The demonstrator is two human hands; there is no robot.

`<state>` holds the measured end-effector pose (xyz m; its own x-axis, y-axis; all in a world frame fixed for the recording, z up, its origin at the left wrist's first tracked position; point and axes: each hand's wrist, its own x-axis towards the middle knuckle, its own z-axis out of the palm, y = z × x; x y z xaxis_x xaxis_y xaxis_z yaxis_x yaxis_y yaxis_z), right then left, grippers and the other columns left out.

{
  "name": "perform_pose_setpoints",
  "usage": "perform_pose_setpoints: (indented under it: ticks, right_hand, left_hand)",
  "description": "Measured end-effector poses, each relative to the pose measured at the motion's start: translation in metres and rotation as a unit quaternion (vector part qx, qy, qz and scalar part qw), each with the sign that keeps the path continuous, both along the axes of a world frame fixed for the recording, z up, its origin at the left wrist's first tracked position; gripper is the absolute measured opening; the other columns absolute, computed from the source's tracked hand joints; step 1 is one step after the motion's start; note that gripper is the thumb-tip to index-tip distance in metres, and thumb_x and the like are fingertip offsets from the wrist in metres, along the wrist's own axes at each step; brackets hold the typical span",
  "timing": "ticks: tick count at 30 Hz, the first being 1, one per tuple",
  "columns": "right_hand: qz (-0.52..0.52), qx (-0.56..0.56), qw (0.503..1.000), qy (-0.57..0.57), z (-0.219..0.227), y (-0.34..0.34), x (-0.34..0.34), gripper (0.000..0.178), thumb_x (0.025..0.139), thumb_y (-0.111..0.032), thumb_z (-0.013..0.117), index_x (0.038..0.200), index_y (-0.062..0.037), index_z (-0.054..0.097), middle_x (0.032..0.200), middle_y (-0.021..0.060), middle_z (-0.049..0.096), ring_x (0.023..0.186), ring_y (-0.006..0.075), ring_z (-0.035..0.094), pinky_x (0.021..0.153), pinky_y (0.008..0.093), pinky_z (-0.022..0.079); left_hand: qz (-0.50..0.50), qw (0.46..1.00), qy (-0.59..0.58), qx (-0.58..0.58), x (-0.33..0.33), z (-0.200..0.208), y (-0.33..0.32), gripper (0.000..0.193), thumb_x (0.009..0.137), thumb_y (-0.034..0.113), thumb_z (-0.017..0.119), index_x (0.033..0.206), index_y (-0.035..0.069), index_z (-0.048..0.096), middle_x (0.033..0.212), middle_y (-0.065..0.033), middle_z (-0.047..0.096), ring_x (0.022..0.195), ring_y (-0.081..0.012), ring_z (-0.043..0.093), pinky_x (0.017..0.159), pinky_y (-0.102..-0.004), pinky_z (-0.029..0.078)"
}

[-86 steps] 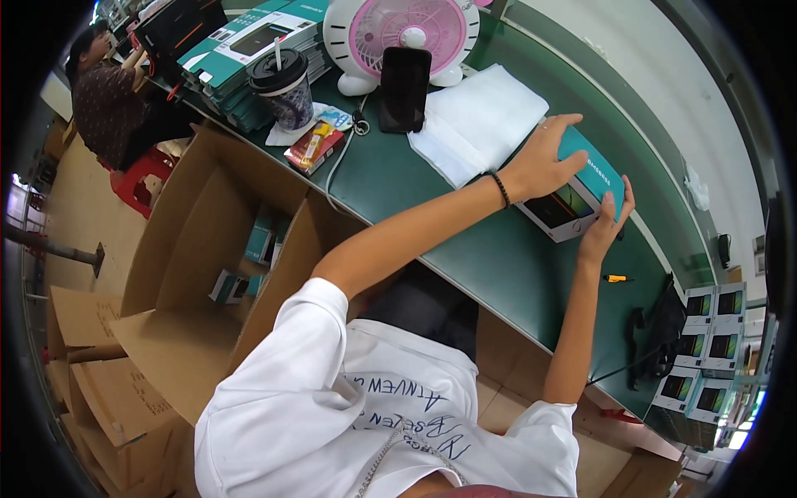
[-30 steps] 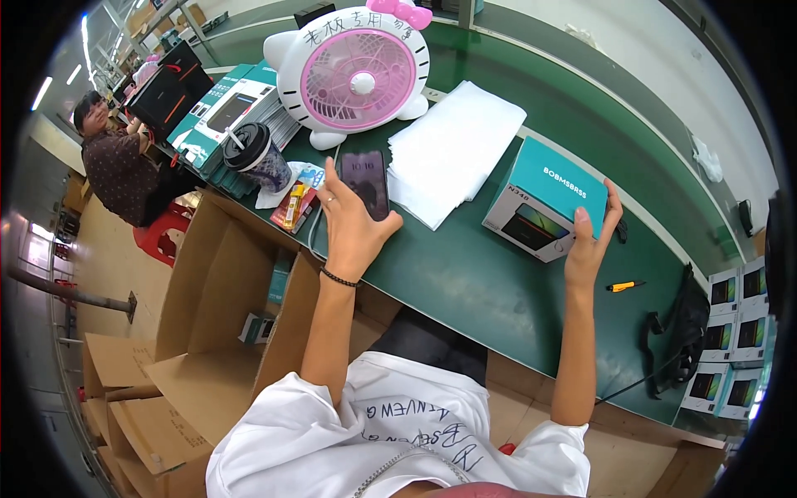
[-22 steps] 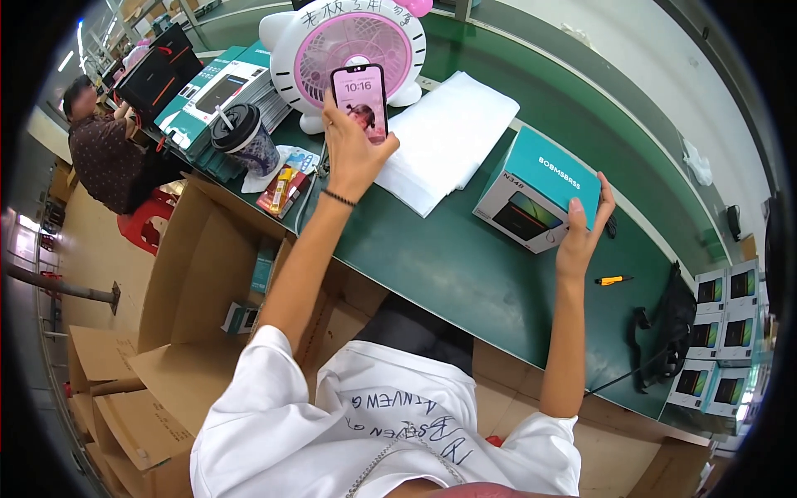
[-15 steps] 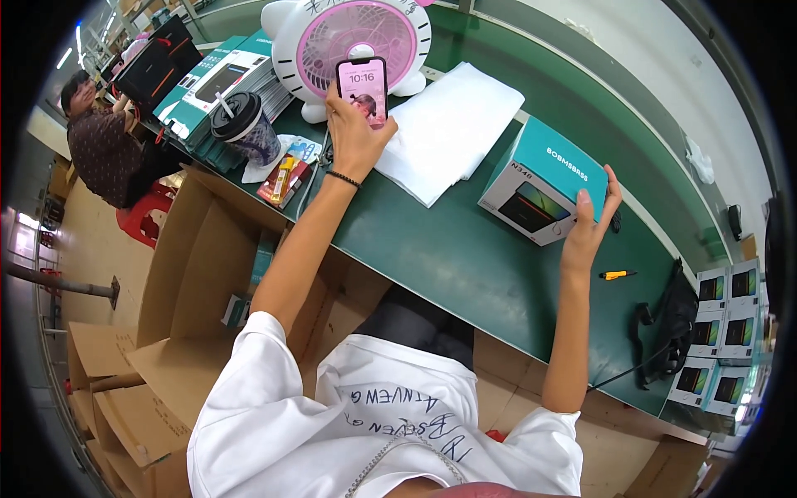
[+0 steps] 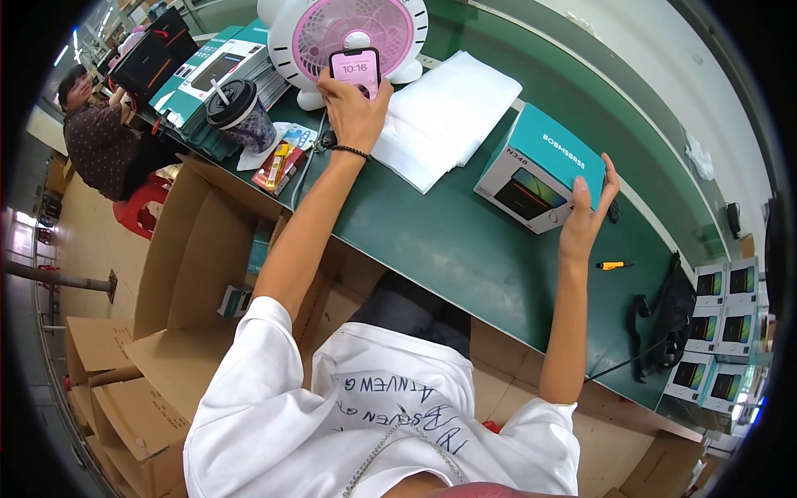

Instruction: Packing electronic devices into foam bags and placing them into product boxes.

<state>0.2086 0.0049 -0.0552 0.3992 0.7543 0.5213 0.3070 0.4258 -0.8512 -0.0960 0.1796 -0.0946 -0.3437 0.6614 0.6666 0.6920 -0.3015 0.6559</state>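
Note:
My left hand (image 5: 353, 114) is closed around a smartphone (image 5: 355, 68) with a lit pink screen, in front of a pink and white fan (image 5: 357, 31). At the right, my right hand (image 5: 586, 217) grips the right edge of a teal and white carton (image 5: 531, 170), thumb on its front edge and fingers behind. That carton stands on the green table (image 5: 432, 249). White sheets (image 5: 452, 116) lie between the phone and the carton. A lidded drink cup (image 5: 243, 116) and a small red and yellow packet (image 5: 280, 168) are beside my left wrist.
Flat teal cartons (image 5: 217, 70) are stacked at the far left. A yellow pen-like tool (image 5: 614, 266) and a black bag (image 5: 668, 324) lie at the right, near stacked small boxes (image 5: 722, 311). An open cardboard box (image 5: 187, 249) stands below the table's left. A seated person (image 5: 104, 137) works beyond.
My left hand has shifted slightly up with the phone, whose lower part is now more covered by the fingers. The view has moved a little; my right hand keeps its hold on the carton.

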Motion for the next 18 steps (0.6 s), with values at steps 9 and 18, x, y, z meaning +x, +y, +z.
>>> perform_pose_setpoints:
  ticks: [9,18]
  right_hand:
    - [-0.007,-0.003,1.000,0.005,0.000,0.000,0.001,0.060,0.100,-0.029,0.057,0.151,-0.0024,0.040,0.156,0.0139,0.033,0.149,0.0247,0.025,0.121,0.0388,0.021]
    - [-0.036,-0.002,0.998,-0.041,-0.005,0.003,0.006,0.059,0.101,-0.031,0.057,0.150,-0.0035,0.041,0.153,0.0123,0.036,0.144,0.0237,0.032,0.119,0.0372,0.024]
  left_hand:
    - [-0.025,0.998,-0.049,-0.002,0.004,0.005,0.000,0.085,0.079,0.033,0.078,0.130,-0.013,0.026,0.123,-0.0367,0.045,0.116,-0.0536,0.049,0.104,-0.0546,0.039]
    - [0.047,0.994,0.103,-0.011,0.010,-0.010,-0.091,0.099,0.083,0.037,0.081,0.147,-0.010,0.022,0.140,-0.0350,0.038,0.130,-0.0497,0.038,0.111,-0.0561,0.030]
